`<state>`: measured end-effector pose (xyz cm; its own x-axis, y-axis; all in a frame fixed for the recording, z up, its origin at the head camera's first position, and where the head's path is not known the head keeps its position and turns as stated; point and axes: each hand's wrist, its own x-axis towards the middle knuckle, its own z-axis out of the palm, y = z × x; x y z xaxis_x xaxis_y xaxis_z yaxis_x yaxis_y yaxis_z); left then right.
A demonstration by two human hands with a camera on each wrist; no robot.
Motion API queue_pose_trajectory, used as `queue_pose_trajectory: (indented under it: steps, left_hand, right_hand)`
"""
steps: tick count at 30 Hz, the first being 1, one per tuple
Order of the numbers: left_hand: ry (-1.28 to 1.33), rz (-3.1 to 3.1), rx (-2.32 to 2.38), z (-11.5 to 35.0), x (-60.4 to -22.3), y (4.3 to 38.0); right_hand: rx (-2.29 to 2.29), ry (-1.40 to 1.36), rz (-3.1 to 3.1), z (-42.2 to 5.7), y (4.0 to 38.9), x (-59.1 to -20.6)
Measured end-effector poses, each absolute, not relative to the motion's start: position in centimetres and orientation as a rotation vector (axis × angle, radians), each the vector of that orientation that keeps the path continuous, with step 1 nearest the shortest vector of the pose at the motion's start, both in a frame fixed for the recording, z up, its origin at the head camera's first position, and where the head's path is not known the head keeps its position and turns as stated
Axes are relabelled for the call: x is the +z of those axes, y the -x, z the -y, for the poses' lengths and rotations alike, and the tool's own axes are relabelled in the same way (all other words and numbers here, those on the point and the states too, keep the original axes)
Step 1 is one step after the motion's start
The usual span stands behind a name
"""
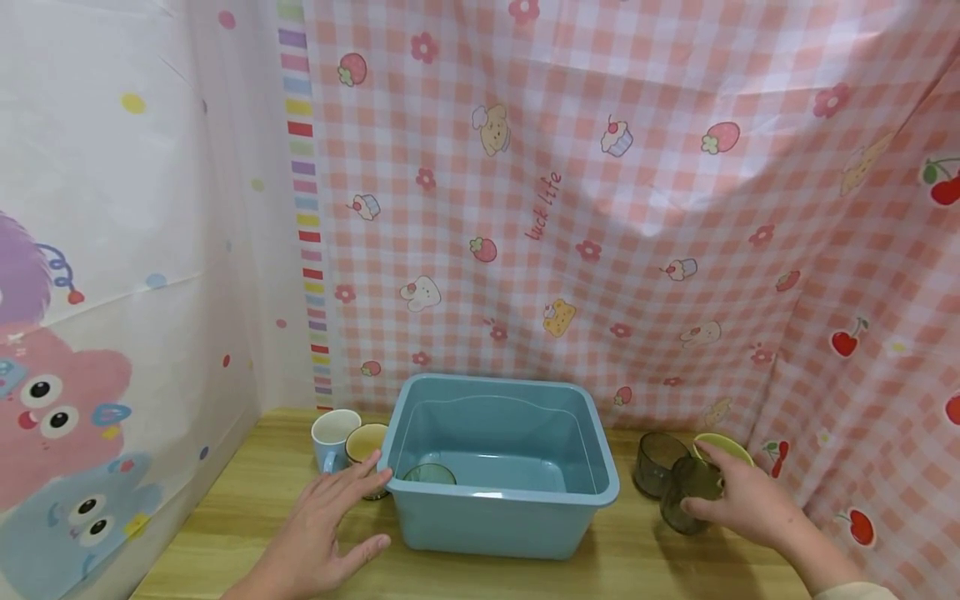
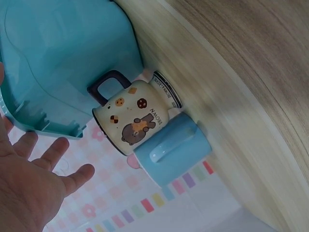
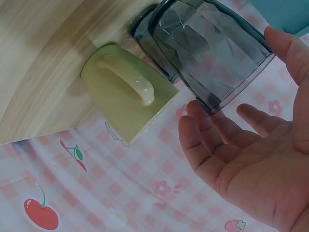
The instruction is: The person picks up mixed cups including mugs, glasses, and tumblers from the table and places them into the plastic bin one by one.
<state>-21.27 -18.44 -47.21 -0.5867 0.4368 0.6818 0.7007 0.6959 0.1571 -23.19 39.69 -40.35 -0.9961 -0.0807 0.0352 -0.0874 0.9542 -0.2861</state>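
My right hand (image 1: 750,500) has its thumb and fingers around the rim end of a dark, see-through faceted glass (image 1: 681,510), which tilts in the head view. A second dark glass (image 1: 654,467) stands right beside it, and a yellow mug (image 3: 123,92) is close behind the fingers. At the left, my left hand (image 1: 322,521) is spread, its fingertips right at the corner rim of the blue plastic tub (image 1: 495,525). Inside that tub sits a greenish clear glass (image 1: 430,475).
Left of the tub, a cream mug (image 2: 128,121) with a bear print and dark handle stands against a light blue mug (image 2: 176,150). All stand on a wood-grain table (image 1: 247,500). Pink checked cloth (image 1: 570,275) hangs close behind, with a white printed sheet (image 1: 150,333) at left.
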Motion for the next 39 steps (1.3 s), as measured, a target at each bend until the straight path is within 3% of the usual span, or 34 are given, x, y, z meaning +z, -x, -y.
queue_pose_trajectory:
  steps: [39]
  left_hand:
    - [0.836, 2.330, -0.574, 18.2, -47.1, 20.9]
  right_hand:
    - [0.492, -0.112, 2.958, -41.0, 22.2, -38.1]
